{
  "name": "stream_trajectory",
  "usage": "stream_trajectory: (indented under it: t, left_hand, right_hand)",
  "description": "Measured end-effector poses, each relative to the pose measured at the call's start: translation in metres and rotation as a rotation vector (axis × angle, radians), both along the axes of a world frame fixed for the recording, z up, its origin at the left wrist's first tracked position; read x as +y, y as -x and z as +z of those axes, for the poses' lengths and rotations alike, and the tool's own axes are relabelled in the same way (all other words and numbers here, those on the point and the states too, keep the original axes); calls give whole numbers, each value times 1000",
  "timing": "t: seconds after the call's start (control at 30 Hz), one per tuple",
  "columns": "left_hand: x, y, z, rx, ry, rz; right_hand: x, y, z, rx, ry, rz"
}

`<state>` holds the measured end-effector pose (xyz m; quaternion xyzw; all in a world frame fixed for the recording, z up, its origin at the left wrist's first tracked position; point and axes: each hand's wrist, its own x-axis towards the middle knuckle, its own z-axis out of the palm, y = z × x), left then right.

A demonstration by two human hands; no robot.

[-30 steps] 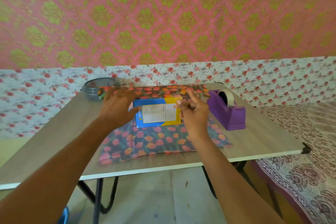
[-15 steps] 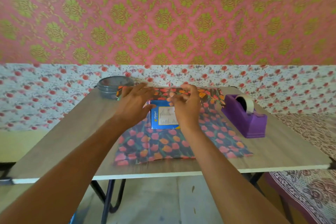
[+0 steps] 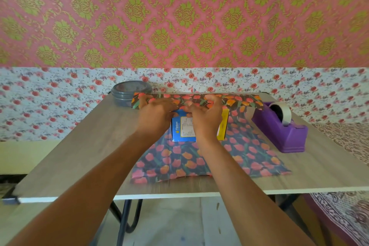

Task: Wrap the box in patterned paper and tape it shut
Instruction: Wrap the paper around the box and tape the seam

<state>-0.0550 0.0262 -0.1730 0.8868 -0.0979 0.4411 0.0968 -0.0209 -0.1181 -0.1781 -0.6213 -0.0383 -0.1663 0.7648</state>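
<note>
- Your left hand (image 3: 157, 115) and right hand (image 3: 207, 118) sit side by side on top of the box (image 3: 184, 130). Each grips the far flap of the patterned paper (image 3: 199, 158), which is lifted and folded toward you.
- The box stands mid-desk (image 3: 79, 146) on the sheet, its blue and yellow front face uncovered. The near part of the paper lies flat.
- A purple tape dispenser (image 3: 283, 128) stands just right of the paper. A grey lidded container (image 3: 129, 93) sits behind its far left corner.
</note>
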Motion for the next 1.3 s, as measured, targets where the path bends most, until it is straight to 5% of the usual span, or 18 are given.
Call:
stream_trajectory:
  t: [0.47, 0.8, 1.1, 1.3]
  left_hand:
    - [3, -9, -7, 135, 261, -53]
    - [5, -7, -4, 181, 267, -57]
    - [10, -4, -3, 269, 319, -64]
    - [7, -3, 1, 304, 357, -62]
  right_hand:
    - [18, -10, 4, 105, 137, -52]
    - [5, 0, -3, 86, 210, -10]
    - [-9, 12, -17, -39, 641, -178]
    - [-19, 13, -9, -626, 977, -400]
